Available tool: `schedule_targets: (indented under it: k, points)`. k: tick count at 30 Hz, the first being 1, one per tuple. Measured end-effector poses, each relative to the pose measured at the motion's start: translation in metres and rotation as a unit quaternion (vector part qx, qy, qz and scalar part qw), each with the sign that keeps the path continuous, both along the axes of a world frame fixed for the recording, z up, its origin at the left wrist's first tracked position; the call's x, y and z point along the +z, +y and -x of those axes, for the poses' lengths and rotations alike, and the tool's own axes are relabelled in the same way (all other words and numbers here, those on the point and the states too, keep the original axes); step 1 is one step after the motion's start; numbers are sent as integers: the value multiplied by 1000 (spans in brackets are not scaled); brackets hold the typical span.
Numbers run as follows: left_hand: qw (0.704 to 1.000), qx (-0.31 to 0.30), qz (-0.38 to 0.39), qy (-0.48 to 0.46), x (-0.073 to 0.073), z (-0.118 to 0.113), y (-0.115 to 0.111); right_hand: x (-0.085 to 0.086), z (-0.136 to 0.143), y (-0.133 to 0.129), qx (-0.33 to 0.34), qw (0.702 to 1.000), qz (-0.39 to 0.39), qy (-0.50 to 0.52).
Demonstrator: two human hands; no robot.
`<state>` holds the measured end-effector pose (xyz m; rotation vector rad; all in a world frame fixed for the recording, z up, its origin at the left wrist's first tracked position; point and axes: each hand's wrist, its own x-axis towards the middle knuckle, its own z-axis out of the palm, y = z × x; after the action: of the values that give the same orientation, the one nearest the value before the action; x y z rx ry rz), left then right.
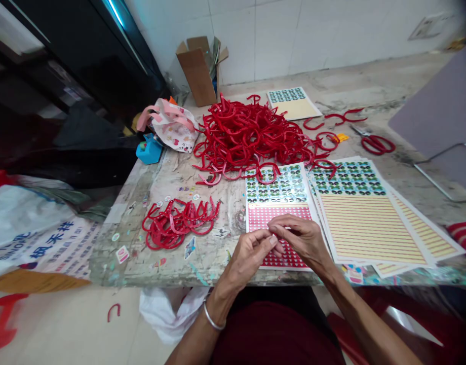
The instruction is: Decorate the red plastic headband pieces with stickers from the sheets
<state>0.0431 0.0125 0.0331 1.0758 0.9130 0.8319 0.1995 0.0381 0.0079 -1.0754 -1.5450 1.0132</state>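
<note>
My left hand (255, 252) and my right hand (302, 237) meet fingertip to fingertip, both closed in a pinch. Whatever lies between the fingers is too small to make out. Beneath them is a sticker sheet (276, 188), with green and blue shapes on its upper part and rows of small marks on pink and red below. A large heap of curved red plastic pieces (248, 134) lies beyond, a few overlapping the sheet's top edge. To the left of my hands is a smaller pile of similar red pieces (180, 223).
More sticker sheets (370, 228) fan out at the right, with another sheet (294, 104) behind the heap. Red-handled scissors (375, 143) lie at the back right. A blue tape dispenser (149, 149), a cloth bag (172, 126) and an open cardboard box (198, 76) stand at the back left.
</note>
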Motion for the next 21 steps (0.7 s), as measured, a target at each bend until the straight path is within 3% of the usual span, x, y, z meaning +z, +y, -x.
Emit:
schedule_targets:
  k: [4, 12, 16, 21]
  points:
    - [999, 6, -7, 39, -6, 0, 2, -1, 1, 2, 12, 1000, 0, 7]
    - [1000, -23, -13, 11, -6, 5, -2, -6, -6, 4, 19, 989, 144, -5]
    - [999, -31, 17, -12, -5, 3, -3, -4, -7, 2, 38, 994, 100, -18]
    - [1000, -1, 5, 27, -8, -4, 1, -6, -5, 0, 37, 998, 49, -20]
